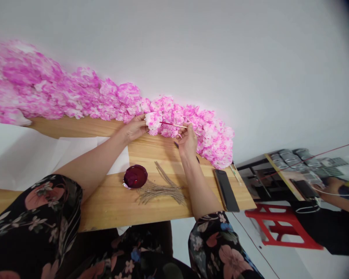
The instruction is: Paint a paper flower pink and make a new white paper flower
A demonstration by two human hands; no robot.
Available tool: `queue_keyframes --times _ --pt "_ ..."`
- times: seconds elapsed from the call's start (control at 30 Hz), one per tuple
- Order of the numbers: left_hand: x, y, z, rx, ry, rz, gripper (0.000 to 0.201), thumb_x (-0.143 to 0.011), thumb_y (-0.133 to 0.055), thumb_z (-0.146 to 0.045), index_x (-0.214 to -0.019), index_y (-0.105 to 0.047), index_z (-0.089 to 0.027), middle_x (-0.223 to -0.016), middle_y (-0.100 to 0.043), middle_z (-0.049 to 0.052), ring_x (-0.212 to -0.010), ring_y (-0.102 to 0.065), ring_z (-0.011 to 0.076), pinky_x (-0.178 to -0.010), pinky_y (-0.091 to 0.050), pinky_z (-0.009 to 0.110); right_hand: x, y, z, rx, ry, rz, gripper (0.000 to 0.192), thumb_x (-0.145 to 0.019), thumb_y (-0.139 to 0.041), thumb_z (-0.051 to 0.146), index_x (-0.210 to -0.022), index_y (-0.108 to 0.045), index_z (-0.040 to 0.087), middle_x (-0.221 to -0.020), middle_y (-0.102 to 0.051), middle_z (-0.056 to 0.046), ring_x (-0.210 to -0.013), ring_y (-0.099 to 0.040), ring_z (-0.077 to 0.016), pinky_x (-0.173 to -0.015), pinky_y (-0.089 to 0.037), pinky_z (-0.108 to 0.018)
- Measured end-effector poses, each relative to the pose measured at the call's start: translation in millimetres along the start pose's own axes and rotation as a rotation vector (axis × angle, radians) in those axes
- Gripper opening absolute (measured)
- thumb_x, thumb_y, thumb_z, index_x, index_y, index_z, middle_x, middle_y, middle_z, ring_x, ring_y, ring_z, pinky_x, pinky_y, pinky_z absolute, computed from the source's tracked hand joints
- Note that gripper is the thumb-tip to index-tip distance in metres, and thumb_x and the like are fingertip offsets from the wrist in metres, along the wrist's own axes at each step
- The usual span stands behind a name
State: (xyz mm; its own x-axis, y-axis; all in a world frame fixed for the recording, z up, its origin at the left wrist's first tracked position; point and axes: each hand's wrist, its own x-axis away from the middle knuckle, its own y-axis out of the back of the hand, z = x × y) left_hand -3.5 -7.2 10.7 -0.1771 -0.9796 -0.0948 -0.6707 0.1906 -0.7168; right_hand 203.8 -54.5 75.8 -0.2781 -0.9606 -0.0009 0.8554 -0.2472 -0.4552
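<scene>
Left hand [135, 128] pinching white-and-pink paper flower [153, 121] at frame centre; right hand [187, 140] gripping thin red-tipped wooden stick [174, 124], touching bloom; best dabbing lightly, steadying petals; dark red dye bowl [135, 176] below.

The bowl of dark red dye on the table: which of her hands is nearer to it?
Left, narrowly. The left hand is beyond the dye bowl, holding a paper flower; the right hand is farther off, holding a thin stick.
</scene>
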Motion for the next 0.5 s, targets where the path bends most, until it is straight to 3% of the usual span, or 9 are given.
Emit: queue_keyframes --times 0.17,0.5 --pt "0.6 0.0 -0.9 -0.005 -0.001 0.000 0.030 -0.067 -0.085 -0.001 -0.093 -0.079 -0.016 -0.084 -0.075 0.001 -0.077 -0.070 0.0142 -0.079 -0.058 0.027 -0.4 -0.1 2.4 -0.002 0.025 -0.011 0.029 -0.096 -0.073 0.048 -0.085 -0.068 0.022 -0.067 -0.062 0.007 -0.059 -0.058 -0.0069 -0.055 -0.045 -0.019" --pt "2.3 -4.6 -2.4 0.020 -0.004 -0.003 0.029 -0.065 -0.085 0.002 -0.089 -0.080 -0.015 -0.081 -0.076 0.001 -0.072 -0.069 0.0134 -0.075 -0.059 0.026 1.4 0.0 0.9 0.014 0.047 0.021 0.035 -0.088 -0.081 0.053 -0.081 -0.068 0.021 -0.063 -0.060 0.007 -0.057 -0.056 -0.0062 -0.054 -0.045 -0.017"
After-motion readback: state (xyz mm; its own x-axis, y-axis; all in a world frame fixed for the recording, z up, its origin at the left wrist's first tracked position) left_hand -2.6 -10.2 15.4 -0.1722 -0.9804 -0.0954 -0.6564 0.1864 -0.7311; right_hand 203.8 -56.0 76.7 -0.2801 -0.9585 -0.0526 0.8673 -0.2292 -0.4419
